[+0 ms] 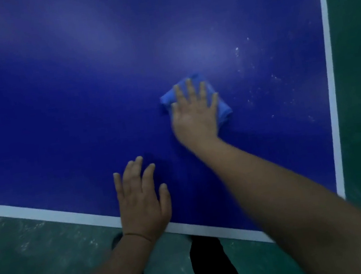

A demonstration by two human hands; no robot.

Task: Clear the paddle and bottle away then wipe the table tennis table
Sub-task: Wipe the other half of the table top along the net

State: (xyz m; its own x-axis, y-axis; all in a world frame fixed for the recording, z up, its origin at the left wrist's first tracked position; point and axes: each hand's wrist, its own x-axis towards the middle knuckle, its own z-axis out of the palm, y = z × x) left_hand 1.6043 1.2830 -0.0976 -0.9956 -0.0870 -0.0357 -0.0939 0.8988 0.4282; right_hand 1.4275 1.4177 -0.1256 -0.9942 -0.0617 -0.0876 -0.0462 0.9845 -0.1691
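We see our right hand spread flat on a folded blue cloth, its fingers straight and splayed, pressing the cloth down onto the blue desk; the cloth lies toward the right half of the surface, near the white side line but apart from it; pale specks dot the blue between cloth and line; our left hand rests palm down at the near edge, fingers released and straight, grasping nothing, its wrist crossing the white end line; a thin band circles that wrist; below the edge we see green floor and dark trouser legs; paddle and bottle do not appear on the visible part.
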